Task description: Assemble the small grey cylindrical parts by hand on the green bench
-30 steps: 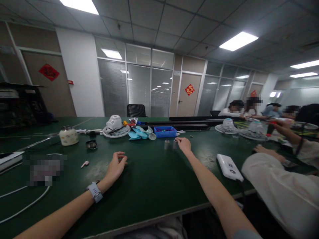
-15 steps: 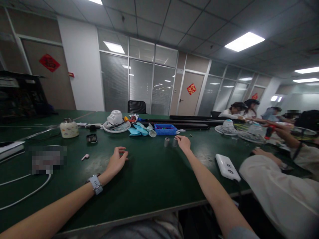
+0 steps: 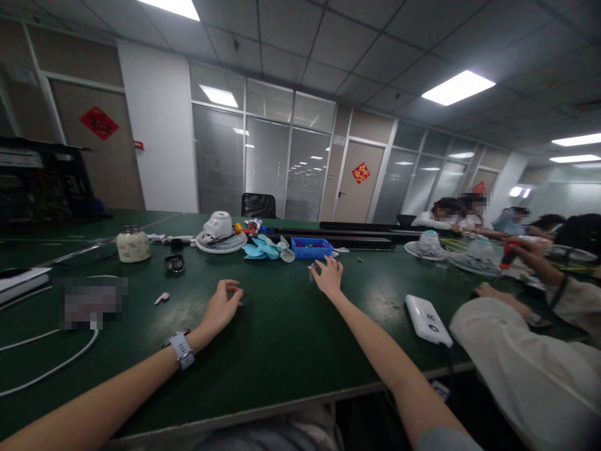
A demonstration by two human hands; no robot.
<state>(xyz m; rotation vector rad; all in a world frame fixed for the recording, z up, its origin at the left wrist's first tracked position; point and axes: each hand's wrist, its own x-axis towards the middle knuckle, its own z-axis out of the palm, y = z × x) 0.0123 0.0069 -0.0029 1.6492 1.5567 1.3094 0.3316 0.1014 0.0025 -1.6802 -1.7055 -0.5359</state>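
My right hand (image 3: 328,277) stretches far out over the green table (image 3: 282,338), fingers spread. It covers the small grey cylinders; only a bit of one (image 3: 312,269) shows by my thumb and forefinger. Whether it is gripped I cannot tell. My left hand (image 3: 221,306), with a watch (image 3: 181,351) on the wrist, rests on the table with loosely curled fingers and holds nothing. Just beyond my right hand stand a blue tray (image 3: 310,248) and a light-blue fan blade (image 3: 267,249).
A white fan guard with motor (image 3: 220,233), a cream jar (image 3: 133,245), a black ring (image 3: 174,263) and a white earbud (image 3: 161,299) lie at left. A white power bank (image 3: 427,320) lies at right beside a co-worker's white sleeve (image 3: 516,369). More people work at far right.
My right hand has shifted left and a little nearer, and its fingers have spread over the grey cylinders, hiding most of them. My left hand has stayed put.
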